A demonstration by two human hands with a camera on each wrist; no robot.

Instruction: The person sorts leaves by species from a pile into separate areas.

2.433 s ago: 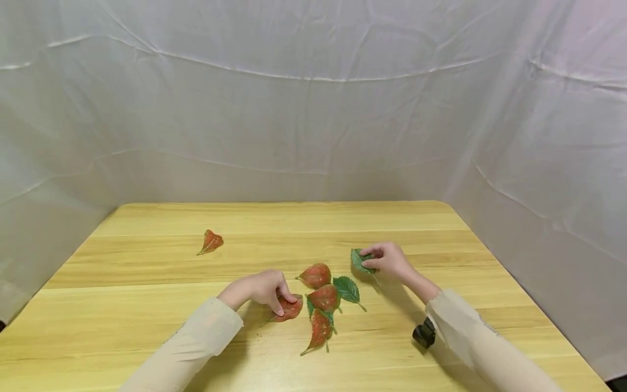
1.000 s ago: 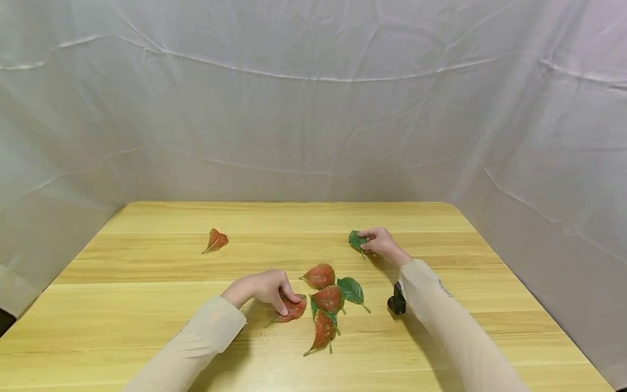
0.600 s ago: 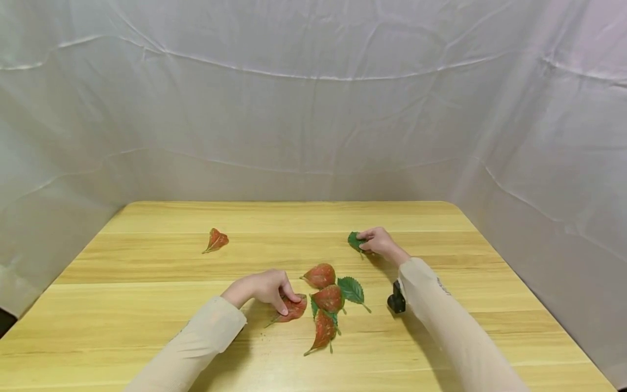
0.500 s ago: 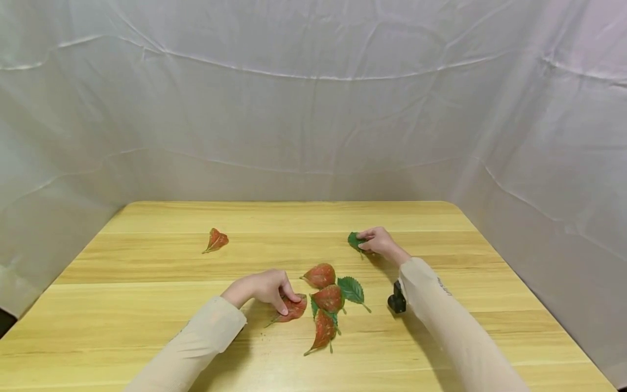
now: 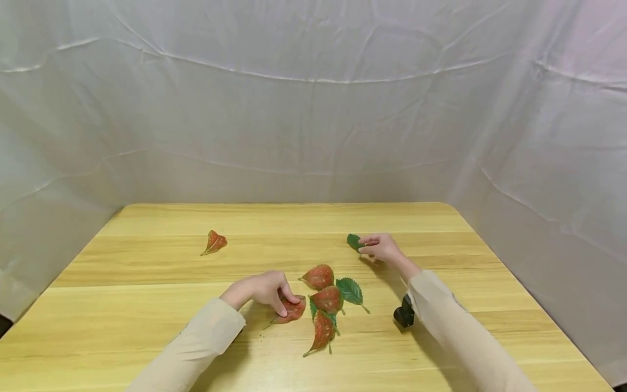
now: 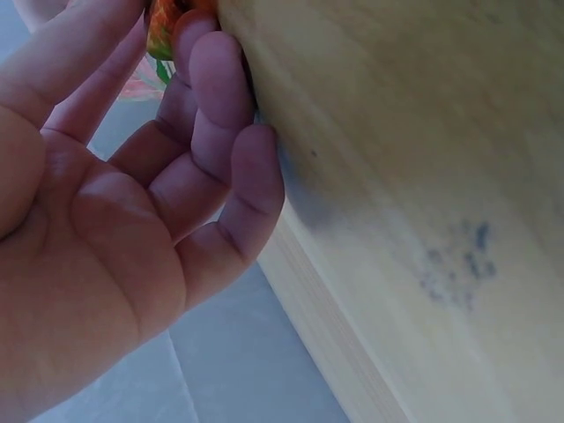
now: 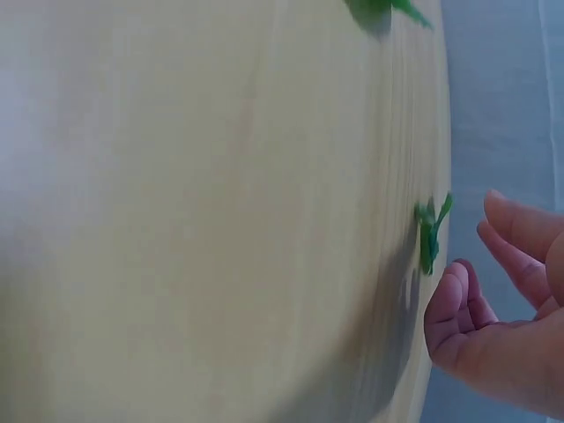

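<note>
My left hand point(image 5: 263, 288) pinches a red leaf point(image 5: 296, 309) with a thin stem, low against the wooden table. In the left wrist view only a small orange and green bit of that leaf point(image 6: 164, 31) shows at the fingertips. Farther back on the right, a small dark green leaf point(image 5: 353, 242) lies on the table just left of my right hand point(image 5: 383, 248). In the right wrist view this green leaf point(image 7: 429, 240) sits apart from the fingers, with a gap between thumb and fingers.
Between the hands lies a cluster of three red leaves point(image 5: 327, 300), overlapping green ones. Another green leaf point(image 5: 350, 291) touches its right side. A lone red leaf point(image 5: 214, 243) lies back left. Pale grey cloth point(image 5: 313, 120) hangs behind and beside the table point(image 5: 147, 310).
My right hand carried the green leaf farther back, set it on the table, and has now let go and drawn slightly right. My left hand keeps its pinch in place.
</note>
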